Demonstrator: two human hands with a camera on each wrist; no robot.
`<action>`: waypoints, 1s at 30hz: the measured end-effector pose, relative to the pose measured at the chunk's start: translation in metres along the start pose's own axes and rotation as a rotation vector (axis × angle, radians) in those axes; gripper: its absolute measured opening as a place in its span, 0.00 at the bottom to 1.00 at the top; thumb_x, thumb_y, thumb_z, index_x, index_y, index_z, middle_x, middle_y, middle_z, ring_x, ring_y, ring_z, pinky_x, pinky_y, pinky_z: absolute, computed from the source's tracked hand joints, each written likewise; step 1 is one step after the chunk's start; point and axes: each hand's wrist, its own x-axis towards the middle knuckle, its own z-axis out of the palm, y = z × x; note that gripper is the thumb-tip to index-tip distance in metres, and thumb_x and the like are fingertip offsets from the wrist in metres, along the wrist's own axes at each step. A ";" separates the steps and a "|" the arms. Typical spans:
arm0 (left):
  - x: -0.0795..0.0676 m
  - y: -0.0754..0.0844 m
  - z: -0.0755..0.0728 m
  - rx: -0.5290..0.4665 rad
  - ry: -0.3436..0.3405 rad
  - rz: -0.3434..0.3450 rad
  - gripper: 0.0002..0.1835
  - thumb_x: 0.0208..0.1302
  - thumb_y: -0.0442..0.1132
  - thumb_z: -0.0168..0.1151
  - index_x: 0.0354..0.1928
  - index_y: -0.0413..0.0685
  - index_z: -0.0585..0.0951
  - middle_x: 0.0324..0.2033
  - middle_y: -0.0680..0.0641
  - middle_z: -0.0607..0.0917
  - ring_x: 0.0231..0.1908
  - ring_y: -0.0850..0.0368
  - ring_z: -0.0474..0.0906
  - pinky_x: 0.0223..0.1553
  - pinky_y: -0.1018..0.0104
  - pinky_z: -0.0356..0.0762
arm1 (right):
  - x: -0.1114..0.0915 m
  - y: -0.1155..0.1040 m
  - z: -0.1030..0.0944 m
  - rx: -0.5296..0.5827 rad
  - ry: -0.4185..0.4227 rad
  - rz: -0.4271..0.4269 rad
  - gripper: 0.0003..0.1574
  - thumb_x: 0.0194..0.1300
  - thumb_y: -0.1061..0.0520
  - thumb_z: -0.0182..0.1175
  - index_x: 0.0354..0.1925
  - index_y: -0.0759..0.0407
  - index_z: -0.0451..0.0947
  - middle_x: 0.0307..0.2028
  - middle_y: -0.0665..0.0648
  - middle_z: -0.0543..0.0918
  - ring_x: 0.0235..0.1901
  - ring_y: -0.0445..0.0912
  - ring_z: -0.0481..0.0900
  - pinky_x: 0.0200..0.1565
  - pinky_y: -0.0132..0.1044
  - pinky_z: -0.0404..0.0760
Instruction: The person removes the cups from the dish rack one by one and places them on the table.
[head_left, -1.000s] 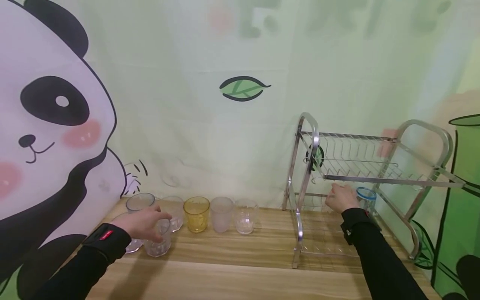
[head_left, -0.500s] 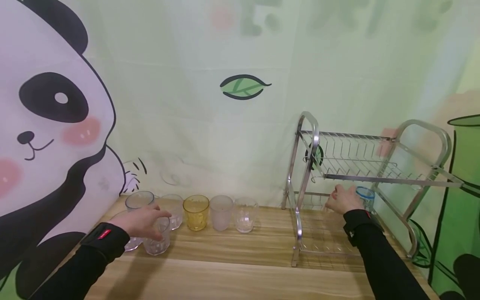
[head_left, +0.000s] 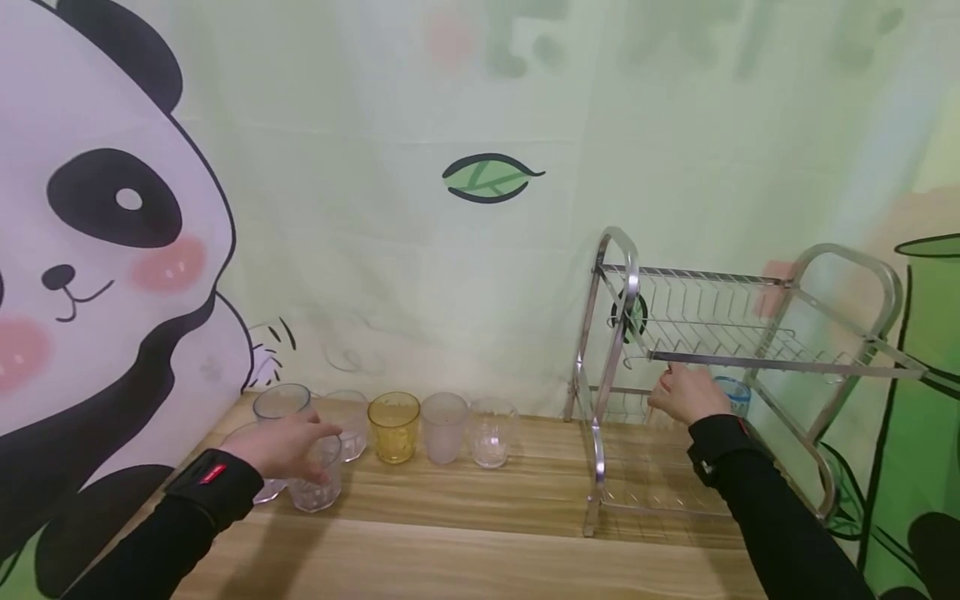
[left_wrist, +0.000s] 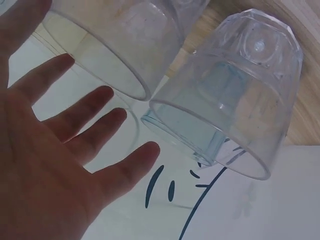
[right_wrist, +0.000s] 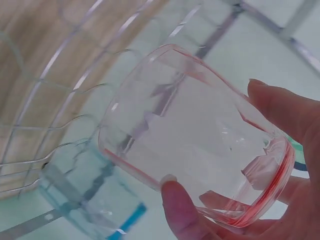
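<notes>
My left hand (head_left: 283, 446) hovers at the front-left clear tumbler (head_left: 318, 482), fingers spread and holding nothing. In the left wrist view its fingertips lie close to a clear tumbler's rim (left_wrist: 97, 50); whether they touch I cannot tell. A second clear tumbler (left_wrist: 235, 100) and a bluish one (left_wrist: 185, 130) stand beside it. Inside the lower tier of the metal dish rack (head_left: 596, 467), my right hand (head_left: 688, 393) grips a clear, red-tinted glass (right_wrist: 195, 135) between thumb and fingers. A blue-rimmed glass (right_wrist: 95, 195) stands close to it, partly hidden by the hand in the head view.
A yellow tumbler (head_left: 393, 427), a frosted tumbler (head_left: 444, 429) and a clear tumbler (head_left: 491, 433) line the back of the wooden table (head_left: 450, 558). The rack's upper tier (head_left: 720, 329) hangs just above my right hand. A printed cloth (head_left: 360, 208) hangs behind.
My right hand has shifted and turned slightly within the rack, covering more of the blue-rimmed glass. The left hand holds nearly the same place.
</notes>
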 end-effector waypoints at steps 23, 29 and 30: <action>0.002 0.043 0.021 -0.112 0.379 0.217 0.51 0.45 0.62 0.75 0.68 0.42 0.69 0.68 0.28 0.61 0.65 0.27 0.58 0.57 0.32 0.65 | -0.084 -0.022 -0.033 0.255 0.146 -0.002 0.54 0.66 0.36 0.60 0.71 0.71 0.54 0.62 0.79 0.62 0.60 0.72 0.60 0.53 0.67 0.65; 0.014 0.070 0.036 -0.212 0.476 0.244 0.47 0.48 0.55 0.76 0.69 0.45 0.69 0.71 0.34 0.59 0.67 0.32 0.58 0.59 0.38 0.67 | -0.100 -0.030 -0.032 0.331 0.130 0.012 0.57 0.64 0.31 0.58 0.73 0.68 0.53 0.61 0.79 0.65 0.57 0.70 0.67 0.49 0.63 0.72; 0.016 0.074 0.037 -0.226 0.494 0.254 0.47 0.48 0.54 0.76 0.69 0.46 0.70 0.71 0.35 0.59 0.67 0.34 0.58 0.59 0.39 0.67 | -0.102 -0.031 -0.032 0.340 0.125 0.016 0.58 0.64 0.30 0.59 0.72 0.68 0.53 0.61 0.79 0.66 0.57 0.71 0.68 0.49 0.64 0.73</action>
